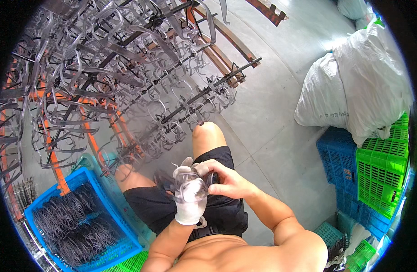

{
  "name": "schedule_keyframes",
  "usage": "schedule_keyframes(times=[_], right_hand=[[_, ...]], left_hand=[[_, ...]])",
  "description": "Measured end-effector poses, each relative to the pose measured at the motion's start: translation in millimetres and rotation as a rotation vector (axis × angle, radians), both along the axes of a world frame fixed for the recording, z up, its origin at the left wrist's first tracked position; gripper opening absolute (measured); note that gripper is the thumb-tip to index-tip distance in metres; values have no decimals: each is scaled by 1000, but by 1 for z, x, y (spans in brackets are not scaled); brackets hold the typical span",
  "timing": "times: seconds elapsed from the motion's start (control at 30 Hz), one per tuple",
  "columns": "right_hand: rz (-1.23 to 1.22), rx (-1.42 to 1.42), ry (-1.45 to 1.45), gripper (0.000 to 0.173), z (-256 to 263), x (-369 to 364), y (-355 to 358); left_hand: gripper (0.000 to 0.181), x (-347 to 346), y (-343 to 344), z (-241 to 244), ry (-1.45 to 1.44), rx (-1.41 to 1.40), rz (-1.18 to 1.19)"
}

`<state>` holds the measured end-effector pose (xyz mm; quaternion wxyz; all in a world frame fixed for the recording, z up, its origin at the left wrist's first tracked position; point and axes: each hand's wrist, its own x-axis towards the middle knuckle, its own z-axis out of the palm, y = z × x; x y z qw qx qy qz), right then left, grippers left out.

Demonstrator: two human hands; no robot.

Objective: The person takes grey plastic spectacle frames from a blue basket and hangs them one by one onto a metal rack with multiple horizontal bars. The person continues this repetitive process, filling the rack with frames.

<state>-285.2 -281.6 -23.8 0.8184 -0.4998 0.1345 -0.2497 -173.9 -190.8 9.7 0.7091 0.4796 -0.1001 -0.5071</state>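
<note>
Over my lap, my left hand point(191, 200), in a white knit glove, is closed on several clear grey plastic glasses frames point(186, 182). My right hand point(222, 178), with light covers on some fingertips, touches the same bunch from the right, its thumb and fingers at a dark rounded part of it. Which piece each finger grips cannot be told. In front and to the left stands a rack with dark rods point(194, 98), from which many similar translucent frames point(172, 131) hang.
At lower left a blue plastic crate point(135, 241) holds rows of dark glasses frames point(76, 224). Orange metal rack legs point(52, 146) stand beside it. White woven sacks point(368, 74) rest on green point(381, 173) and blue crates point(337, 156) at right. A rusty metal bar point(268, 12) is at the top.
</note>
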Motion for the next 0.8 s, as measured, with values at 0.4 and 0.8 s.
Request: schedule_keyframes(times=[0.4, 0.8], right_hand=[[-356, 658, -399, 28, 29, -38, -42], [-877, 75, 241, 16, -26, 12, -196]], left_hand=[[16, 13, 7, -7, 14, 74, 73], [53, 21, 32, 9, 602, -40, -215]])
